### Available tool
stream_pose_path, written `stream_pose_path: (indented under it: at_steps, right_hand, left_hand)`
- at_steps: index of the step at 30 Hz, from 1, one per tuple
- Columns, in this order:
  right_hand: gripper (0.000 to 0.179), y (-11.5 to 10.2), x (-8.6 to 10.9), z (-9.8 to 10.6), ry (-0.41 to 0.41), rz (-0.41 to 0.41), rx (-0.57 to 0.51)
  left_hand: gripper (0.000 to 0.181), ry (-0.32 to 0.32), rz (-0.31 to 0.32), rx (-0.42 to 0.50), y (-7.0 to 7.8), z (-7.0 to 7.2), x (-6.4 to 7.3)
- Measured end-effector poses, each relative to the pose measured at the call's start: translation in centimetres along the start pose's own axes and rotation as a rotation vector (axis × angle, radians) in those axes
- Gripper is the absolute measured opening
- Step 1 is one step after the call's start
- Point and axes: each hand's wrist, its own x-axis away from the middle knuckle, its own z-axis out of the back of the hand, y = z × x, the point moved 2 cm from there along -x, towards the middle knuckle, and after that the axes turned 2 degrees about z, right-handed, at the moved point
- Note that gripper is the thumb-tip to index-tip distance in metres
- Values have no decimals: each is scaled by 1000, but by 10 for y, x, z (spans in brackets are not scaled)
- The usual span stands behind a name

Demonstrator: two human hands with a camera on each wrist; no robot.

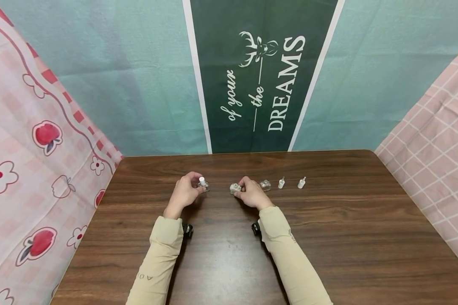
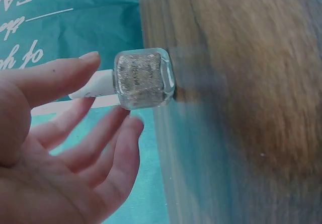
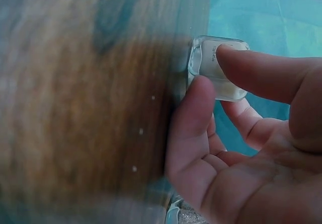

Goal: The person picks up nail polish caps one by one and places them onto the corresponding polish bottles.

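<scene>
My left hand [image 1: 185, 190] pinches the white cap [image 2: 95, 84] of a square glass nail polish bottle [image 2: 143, 78] with gold-silver glitter inside. The bottle stands upright on the table under that cap, thumb on one side and fingers on the other. To its right, my right hand [image 1: 253, 194] holds a second nail polish bottle [image 3: 211, 58], clear with pale contents, between thumb and fingers, low at the tabletop. No cap shows on this one in the head view. Just beyond the right hand is a third, uncapped glitter bottle [image 1: 265, 185].
Two white brush caps [image 1: 281, 184] [image 1: 301, 184] stand on the table at the right, brushes pointing up. The brown wooden table [image 1: 347, 237] ends at a green cloth backdrop [image 1: 145, 84]. Patterned pink cloths hang at both sides.
</scene>
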Motion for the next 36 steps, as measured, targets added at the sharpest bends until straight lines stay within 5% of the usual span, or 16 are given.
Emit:
stream_pose_path:
  at_steps: [5,11,19,24,27,36]
  right_hand:
    - [21,1,1,0,4,6,0]
    - [21,3,3,-1,-1,9,7]
    - [20,3,5,1,12,33,-9]
    - [19,4,7,1,14,42,-8]
    - [18,5,8,1,14,45,-14]
    - [19,3,16,6,25,86,-28]
  left_hand:
    - [55,37,26,-24,5,3,5]
    - [52,140,25,-28,13,4,11]
    - [41,289,-66,-45,23,-1,18]
    - [36,322,-151,-59,31,-10,23]
    - [36,274,-171,-49,34,-17,23]
    - [40,-26,-158,156,31,-39,22]
